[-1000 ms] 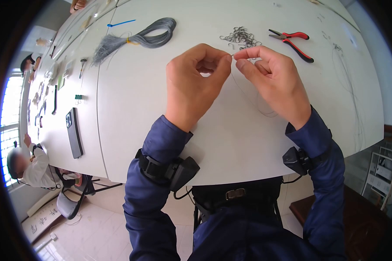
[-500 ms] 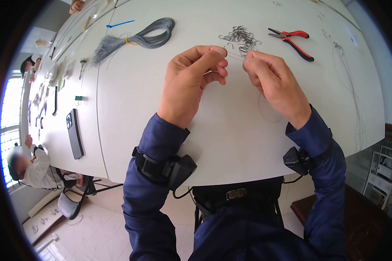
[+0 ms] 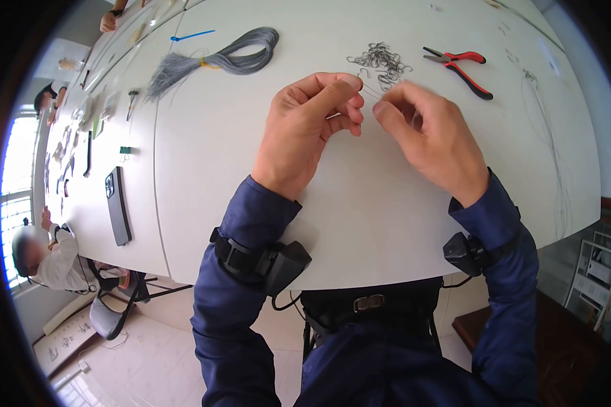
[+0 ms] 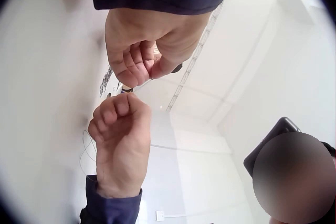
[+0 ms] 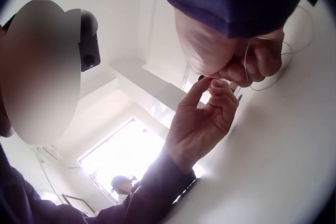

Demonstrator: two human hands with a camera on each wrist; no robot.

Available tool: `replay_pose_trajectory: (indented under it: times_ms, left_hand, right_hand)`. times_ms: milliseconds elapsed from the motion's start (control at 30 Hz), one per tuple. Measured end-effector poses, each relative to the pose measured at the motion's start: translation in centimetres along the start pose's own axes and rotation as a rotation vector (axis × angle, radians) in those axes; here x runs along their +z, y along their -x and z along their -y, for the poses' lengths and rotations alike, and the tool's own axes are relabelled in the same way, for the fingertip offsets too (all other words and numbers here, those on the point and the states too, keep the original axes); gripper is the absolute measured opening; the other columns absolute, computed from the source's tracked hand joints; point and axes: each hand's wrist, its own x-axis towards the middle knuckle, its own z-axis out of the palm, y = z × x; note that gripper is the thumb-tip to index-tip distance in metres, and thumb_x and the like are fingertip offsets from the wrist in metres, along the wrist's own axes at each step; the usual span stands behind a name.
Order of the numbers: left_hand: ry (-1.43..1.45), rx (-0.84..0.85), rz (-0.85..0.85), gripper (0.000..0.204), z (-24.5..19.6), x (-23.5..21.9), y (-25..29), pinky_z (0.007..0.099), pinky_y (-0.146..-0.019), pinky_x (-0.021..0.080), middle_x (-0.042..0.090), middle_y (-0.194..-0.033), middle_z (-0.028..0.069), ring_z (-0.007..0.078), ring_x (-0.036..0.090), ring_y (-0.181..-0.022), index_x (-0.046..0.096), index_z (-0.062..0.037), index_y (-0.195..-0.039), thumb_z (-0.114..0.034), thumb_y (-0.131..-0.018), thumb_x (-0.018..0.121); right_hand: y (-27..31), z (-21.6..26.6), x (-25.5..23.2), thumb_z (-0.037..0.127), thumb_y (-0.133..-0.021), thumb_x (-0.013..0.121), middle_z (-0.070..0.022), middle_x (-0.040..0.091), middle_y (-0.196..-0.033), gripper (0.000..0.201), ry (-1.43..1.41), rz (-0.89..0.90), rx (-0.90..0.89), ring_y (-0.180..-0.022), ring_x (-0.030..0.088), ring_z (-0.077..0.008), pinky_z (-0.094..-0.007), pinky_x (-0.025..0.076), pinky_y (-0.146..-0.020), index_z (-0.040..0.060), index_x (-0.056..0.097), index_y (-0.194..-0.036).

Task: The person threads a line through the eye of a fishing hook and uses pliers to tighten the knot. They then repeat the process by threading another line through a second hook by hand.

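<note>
The left hand [image 3: 302, 125] pinches the thin line [image 3: 371, 91] between thumb and index finger near the dark hooks [image 3: 385, 62], while the right hand's [image 3: 434, 136] blurred, curled fingers seem to grip it too.

Table layout [image 3: 217, 176]: bundle of strands [image 3: 249, 62] at far left-centre, cable tie [image 3: 193, 35] just beyond its left part. Pile of hooks [image 3: 387, 60] at far centre, right of the bundle; pliers [image 3: 448, 60] to its right. Loose strands [image 3: 555, 159] along the right side, right of the pliers, running far to near. Phone [image 3: 118, 207] near left, across the table seam [image 3: 156, 163] from me; binder clip [image 3: 125, 150] beyond it. My left hand [image 3: 302, 129] and right hand [image 3: 431, 136] are nearer than the hooks, thin line [image 3: 372, 92] between them.
</note>
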Motion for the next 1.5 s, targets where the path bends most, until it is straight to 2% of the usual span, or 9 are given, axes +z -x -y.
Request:
replay_pose_trajectory:
  times_ms: [67,133,200,300,400,600,933,1233,1500]
  left_hand:
    - [-0.039,0.018,-0.010,0.018,-0.1,0.1,0.1,0.0293,-0.071,0.049,0.064,-0.083,0.0040,0.0139,0.060,-0.073,0.066,-0.0003,-0.102,-0.017,-0.100,0.060]
    - [-0.062,0.019,-0.010,0.018,0.0,0.2,0.1,0.0294,-0.071,0.049,0.064,-0.083,0.0041,0.0137,0.060,-0.073,0.066,0.0001,-0.102,-0.017,-0.100,0.060]
    - [-0.056,0.021,-0.008,0.018,0.2,0.2,0.1,0.0296,-0.071,0.049,0.064,-0.084,0.0043,0.0135,0.060,-0.074,0.066,0.0002,-0.102,-0.017,-0.100,0.060]
    - [-0.047,0.017,0.003,0.018,0.3,0.3,0.1,0.0297,-0.070,0.050,0.064,-0.085,0.0045,0.0135,0.061,-0.074,0.066,0.0002,-0.102,-0.017,-0.100,0.061]
    - [-0.040,0.009,0.005,0.018,0.3,0.2,0.1,0.0296,-0.070,0.050,0.064,-0.085,0.0047,0.0135,0.061,-0.074,0.066,0.0004,-0.102,-0.016,-0.100,0.060]
    - [0.031,-0.058,0.031,0.019,0.5,0.0,-0.1,0.0287,-0.070,0.054,0.065,-0.086,0.0054,0.0137,0.064,-0.075,0.066,0.0014,-0.101,-0.015,-0.101,0.057]
    - [0.061,-0.095,0.039,0.019,0.4,-0.2,-0.2,0.0301,-0.071,0.058,0.066,-0.087,0.0065,0.0148,0.066,-0.074,0.065,0.0019,-0.099,-0.014,-0.102,0.055]
    - [0.085,-0.121,0.049,0.022,0.2,0.1,0.0,0.0338,-0.077,0.062,0.067,-0.093,0.0088,0.0172,0.069,-0.080,0.063,0.0065,-0.109,-0.011,-0.103,0.052]
    - [-0.027,-0.046,0.038,0.018,0.7,0.0,0.0,0.0315,-0.075,0.060,0.067,-0.092,0.0069,0.0136,0.067,-0.079,0.066,0.0019,-0.100,-0.015,-0.101,0.059]
  right_hand:
    - [-1.3,-1.3,0.2,0.024,-0.089,0.067,-0.0113,0.067,-0.077,0.027,0.172,-0.290,-0.326,-0.075,0.064,-0.0256,-0.0353,0.052,-0.071,0.0004,0.065,-0.102]
    - [-1.4,-1.9,0.5,0.023,-0.088,0.070,-0.0107,0.070,-0.080,0.031,0.157,-0.374,-0.442,-0.081,0.068,-0.0257,-0.0348,0.054,-0.076,0.0013,0.065,-0.110]
    - [-1.0,-1.2,0.7,0.021,-0.088,0.071,-0.0102,0.072,-0.083,0.034,-0.043,-0.261,-0.352,-0.086,0.070,-0.0249,-0.0342,0.055,-0.078,0.0020,0.063,-0.116]
    - [-0.5,-1.3,0.8,0.018,-0.092,0.069,-0.0092,0.072,-0.083,0.025,-0.245,-0.051,-0.107,-0.085,0.072,-0.0201,-0.0305,0.055,-0.076,0.0012,0.064,-0.110]
    - [-0.3,-0.9,0.8,0.015,-0.094,0.066,-0.0059,0.070,-0.079,0.018,-0.347,-0.023,0.018,-0.071,0.067,-0.0127,-0.0251,0.052,-0.066,0.0009,0.065,-0.106]
    - [-0.3,-0.1,0.5,0.014,-0.096,0.064,-0.0013,0.063,-0.068,0.016,-0.326,0.023,0.036,-0.056,0.048,-0.0039,-0.0226,0.039,-0.052,-0.0018,0.064,-0.101]
    - [-0.3,0.2,0.6,0.017,-0.097,0.064,-0.0014,0.062,-0.064,0.019,-0.300,-0.019,0.080,-0.053,0.047,-0.0035,-0.0228,0.037,-0.049,-0.0016,0.064,-0.097]
    - [-0.3,0.0,0.7,0.017,-0.096,0.064,-0.0026,0.064,-0.064,0.018,-0.300,-0.047,0.110,-0.052,0.048,-0.0036,-0.0226,0.038,-0.048,-0.0010,0.064,-0.095]
    - [-0.5,-0.2,0.7,0.016,-0.095,0.064,-0.0015,0.061,-0.060,0.017,-0.261,-0.016,0.060,-0.049,0.044,-0.0032,-0.0231,0.036,-0.048,-0.0004,0.063,-0.090]
